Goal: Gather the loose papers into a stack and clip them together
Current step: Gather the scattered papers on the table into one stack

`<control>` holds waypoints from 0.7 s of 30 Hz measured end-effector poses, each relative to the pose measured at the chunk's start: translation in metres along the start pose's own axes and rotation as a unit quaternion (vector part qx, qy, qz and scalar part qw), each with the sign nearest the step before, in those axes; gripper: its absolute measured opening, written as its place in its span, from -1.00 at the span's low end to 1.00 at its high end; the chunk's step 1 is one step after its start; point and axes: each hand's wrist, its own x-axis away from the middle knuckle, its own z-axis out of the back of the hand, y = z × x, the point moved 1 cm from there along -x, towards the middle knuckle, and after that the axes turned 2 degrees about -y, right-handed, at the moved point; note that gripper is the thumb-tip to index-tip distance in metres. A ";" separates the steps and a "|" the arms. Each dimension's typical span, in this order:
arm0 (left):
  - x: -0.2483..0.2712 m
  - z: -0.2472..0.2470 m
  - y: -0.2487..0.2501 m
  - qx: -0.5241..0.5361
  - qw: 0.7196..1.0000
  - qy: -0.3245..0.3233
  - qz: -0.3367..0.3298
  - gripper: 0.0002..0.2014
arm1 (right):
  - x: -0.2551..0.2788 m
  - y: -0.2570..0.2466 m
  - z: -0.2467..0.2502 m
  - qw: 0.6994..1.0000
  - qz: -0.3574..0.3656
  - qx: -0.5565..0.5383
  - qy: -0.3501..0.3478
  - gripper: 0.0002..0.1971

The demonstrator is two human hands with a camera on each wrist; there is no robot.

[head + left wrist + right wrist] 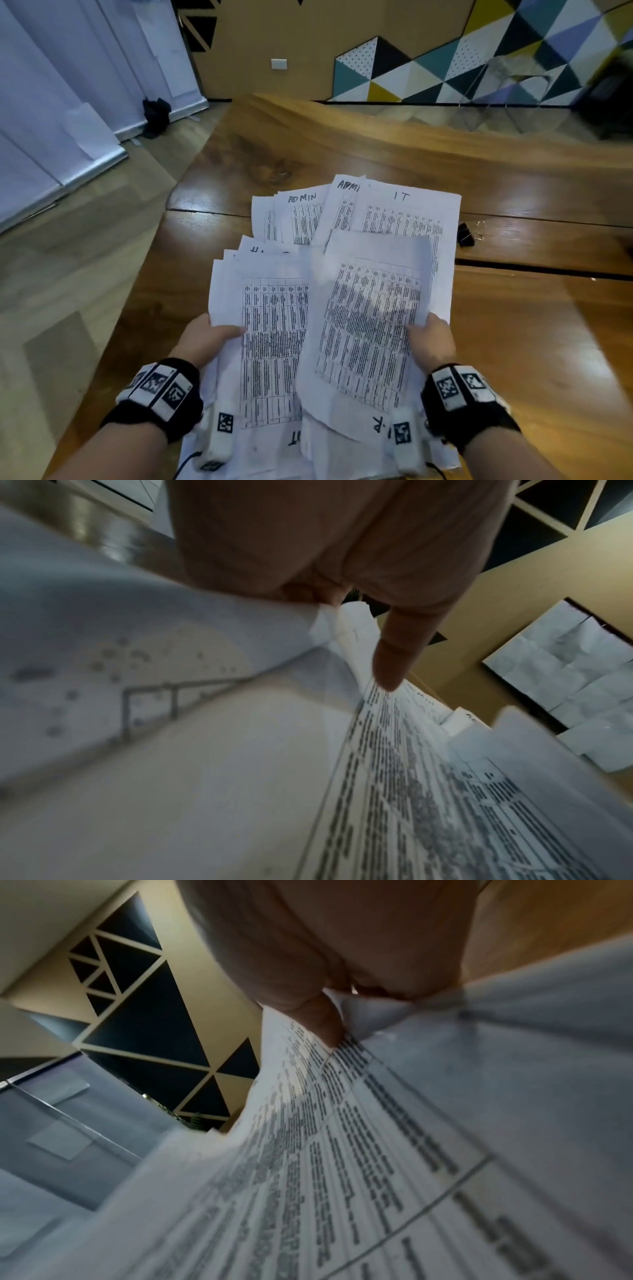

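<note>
Printed white sheets with tables are held above a wooden table (513, 342). My left hand (209, 339) grips a fanned bundle of papers (270, 342) at its left edge, thumb on top; the left wrist view shows the thumb (394, 656) pressing the print. My right hand (433, 342) grips another sheet (370, 325) at its right edge, overlapping the left bundle; the right wrist view shows its thumb (318, 1020) on the page. More sheets marked ADMIN and IT (404, 209) lie fanned on the table behind. A black binder clip (466, 234) lies to their right.
The table's left edge drops to a wood floor (68, 257). A patterned triangle wall (479, 61) stands behind the table, with white panels (68, 102) at the left. Bare tabletop lies to the right of the papers.
</note>
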 end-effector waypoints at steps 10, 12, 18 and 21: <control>0.016 0.010 0.007 -0.051 0.996 0.008 -0.071 -0.63 | 0.004 -0.004 0.060 0.973 -0.026 -0.188 0.131 -0.93; 0.019 0.012 0.006 -0.050 0.996 0.006 -0.079 -0.63 | 0.004 0.001 0.081 0.960 -0.030 -0.233 0.151 -0.86; 0.020 0.011 0.002 -0.076 0.993 -0.003 -0.089 -0.62 | 0.018 -0.006 0.087 0.937 -0.034 -0.330 0.107 -0.58; 0.021 0.008 0.002 -0.073 0.994 0.003 -0.085 -0.63 | 0.023 -0.022 0.076 0.919 -0.009 -0.389 0.071 -0.56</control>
